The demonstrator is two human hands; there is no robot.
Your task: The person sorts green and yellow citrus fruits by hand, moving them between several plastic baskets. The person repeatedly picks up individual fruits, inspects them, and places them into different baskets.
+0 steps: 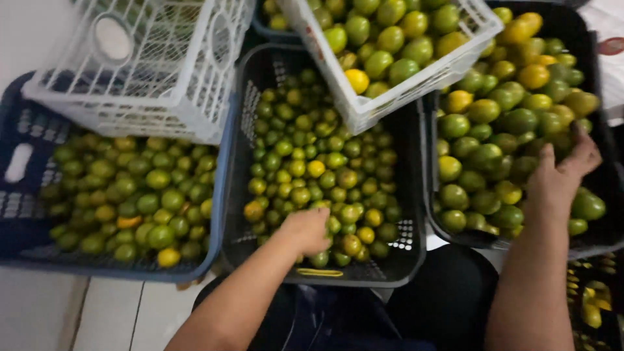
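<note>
The left hand (307, 231) sits at about six o'clock in the view, palm down in the near end of the middle black crate (247, 195). Its fingers are curled down among the small green and yellow citrus fruits (305, 162) there; whether the grip is closed on one of them cannot be told, since the fingertips are buried in the pile.

The right hand (562, 175) lies at about three o'clock, resting on the larger green fruits (494, 130) that fill the right black crate (598, 244). Its fingers are spread and bent over the heap, thumb to the left — the grip looks loose and wide, touching fruit but not visibly clasping any.

At nine o'clock a blue crate (26, 214) holds medium green fruits (136, 195), a few of them yellow or orange. An empty white crate (149, 71) rests tilted on its far edge, at about eleven o'clock. At twelve to one o'clock a second white crate (416, 81), full of mixed green and yellow fruits, leans over the gap between the middle and right black crates. The crates stand on a pale tiled floor (104, 312) — the person's dark-clothed lap shows at the bottom edge.
</note>
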